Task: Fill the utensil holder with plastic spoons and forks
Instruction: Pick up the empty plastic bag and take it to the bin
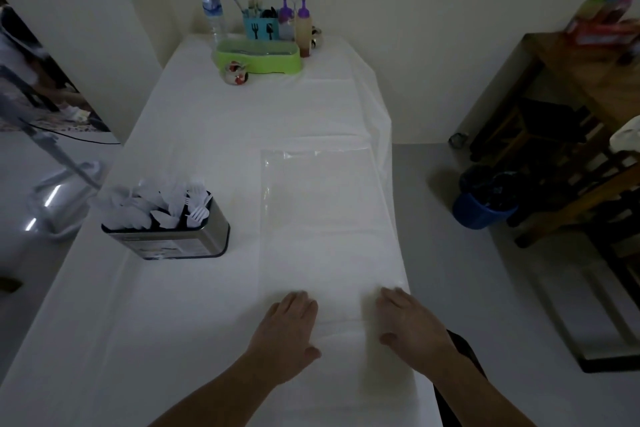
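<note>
A metal utensil holder (194,239) stands at the left of the white table, packed with white plastic spoons and forks (162,203). A flat clear plastic bag (317,204) lies to its right, and nothing shows inside it. My left hand (289,326) and my right hand (407,322) rest palm down, fingers together, on the bag's near end. Neither hand holds a utensil. Both are well to the right of the holder and nearer to me.
At the far end stand a water bottle (211,7), a blue cutlery caddy (259,28), two purple-capped sauce bottles (303,26), a green lidded tray (259,55) and a small jar (236,73). A blue bin (481,210) and wooden furniture (568,107) are to the right.
</note>
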A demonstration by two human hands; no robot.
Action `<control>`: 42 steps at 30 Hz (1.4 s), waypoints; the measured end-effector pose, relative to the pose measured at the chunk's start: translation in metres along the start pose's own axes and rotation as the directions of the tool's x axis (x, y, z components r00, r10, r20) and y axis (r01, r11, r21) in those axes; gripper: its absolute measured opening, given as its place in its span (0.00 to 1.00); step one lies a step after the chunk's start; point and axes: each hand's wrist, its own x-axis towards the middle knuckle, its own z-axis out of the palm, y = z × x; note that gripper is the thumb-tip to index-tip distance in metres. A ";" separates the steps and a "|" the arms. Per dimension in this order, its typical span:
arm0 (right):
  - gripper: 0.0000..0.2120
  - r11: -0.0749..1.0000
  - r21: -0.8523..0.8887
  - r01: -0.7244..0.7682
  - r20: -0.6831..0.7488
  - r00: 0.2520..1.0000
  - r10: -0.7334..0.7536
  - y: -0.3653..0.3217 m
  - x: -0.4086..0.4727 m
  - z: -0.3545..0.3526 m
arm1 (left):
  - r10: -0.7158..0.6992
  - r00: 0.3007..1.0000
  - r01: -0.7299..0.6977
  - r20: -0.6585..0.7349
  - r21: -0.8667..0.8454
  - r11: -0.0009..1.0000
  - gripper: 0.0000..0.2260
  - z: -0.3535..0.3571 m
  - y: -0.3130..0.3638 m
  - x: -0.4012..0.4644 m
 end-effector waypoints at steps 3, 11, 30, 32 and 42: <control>0.28 1.000 0.013 0.020 -0.039 0.999 -0.020 0.003 0.001 0.006 | -0.006 1.000 0.006 0.001 -0.014 1.000 0.33 0.005 -0.003 0.002; 0.18 1.000 -0.010 0.027 -0.175 0.984 -0.028 0.010 0.004 0.020 | 0.012 0.997 -0.017 -0.079 -0.056 0.998 0.26 0.007 -0.006 0.001; 0.15 0.997 -0.068 -0.025 -0.279 0.960 0.006 0.004 0.005 0.023 | 0.057 0.977 -0.048 -0.204 0.049 0.998 0.38 0.030 -0.029 -0.013; 0.12 0.998 -0.057 -0.027 -0.274 0.962 0.010 0.005 0.003 0.022 | 0.068 0.971 -0.061 -0.230 0.037 0.997 0.41 0.029 -0.042 -0.022; 0.11 0.978 -0.091 0.185 -0.467 0.860 -0.206 0.007 -0.025 -0.027 | 0.035 0.941 -0.098 -0.337 -0.172 0.980 0.36 0.004 -0.090 -0.031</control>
